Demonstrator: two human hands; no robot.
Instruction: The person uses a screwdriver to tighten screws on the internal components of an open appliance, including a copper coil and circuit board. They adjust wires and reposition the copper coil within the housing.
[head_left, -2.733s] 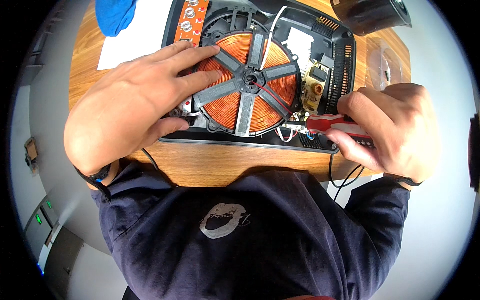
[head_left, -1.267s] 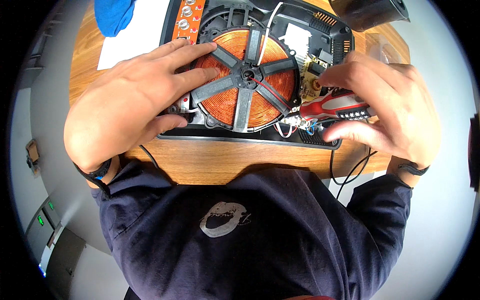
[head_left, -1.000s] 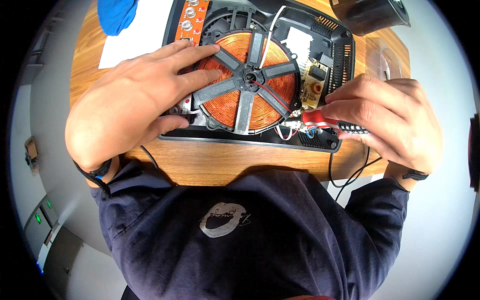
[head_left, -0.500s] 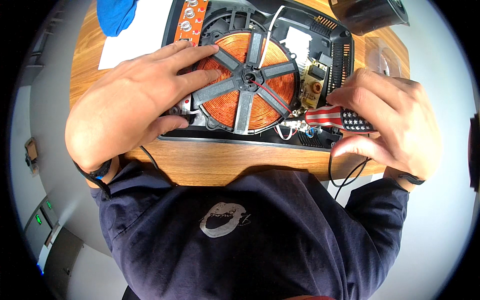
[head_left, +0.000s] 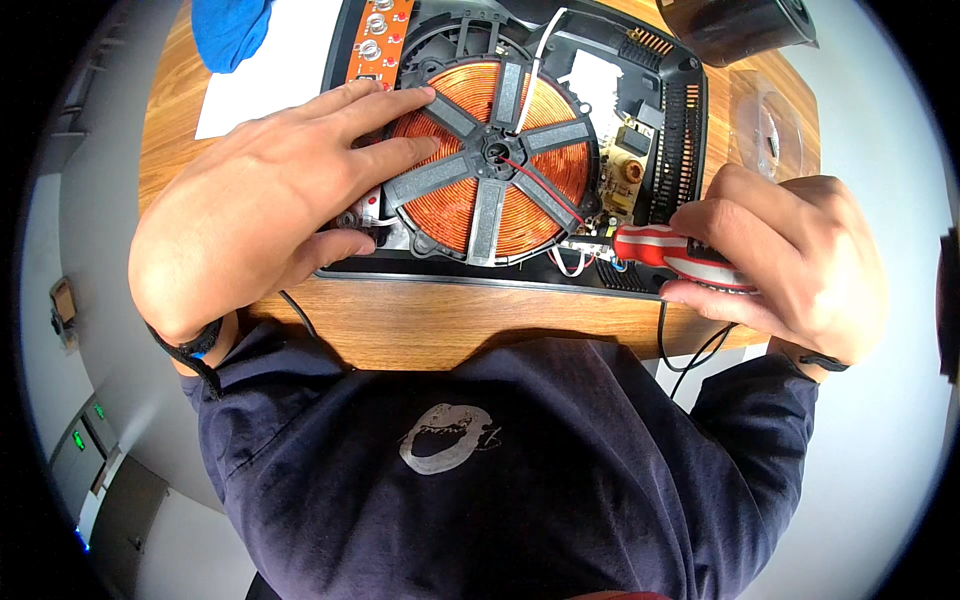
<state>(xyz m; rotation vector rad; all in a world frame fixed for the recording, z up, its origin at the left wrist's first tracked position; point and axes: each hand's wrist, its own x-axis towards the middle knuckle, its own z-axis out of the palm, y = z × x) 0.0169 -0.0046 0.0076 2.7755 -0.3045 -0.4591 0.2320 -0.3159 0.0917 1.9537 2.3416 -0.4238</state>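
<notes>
An opened induction cooker base (head_left: 420, 272) lies on the wooden table, its round copper coil (head_left: 455, 205) exposed on a black spoked frame. My left hand (head_left: 290, 170) is spread over the coil's left side, fingertips resting on the frame and windings, thumb near the front edge. In my right hand (head_left: 790, 250) is a screwdriver (head_left: 650, 243) with a red, white and dark handle. Its shaft points left, toward the wires and circuit board (head_left: 625, 185) beside the coil's lower right. Where the tip touches is too small to tell. An orange button board (head_left: 375, 45) sits at the upper left.
A clear plastic dish (head_left: 768, 130) with small pieces in it stands right of the cooker. Behind it is a dark container (head_left: 740, 30). A blue cloth (head_left: 230, 35) and white paper (head_left: 270, 80) lie at the back left. A black cable (head_left: 690, 360) loops over the front edge.
The screwdriver's handle has turned in my right hand, its starred part now mostly hidden, and my fingers have shifted around it. The cooker has slid very slightly left; my left hand stays on the coil.
</notes>
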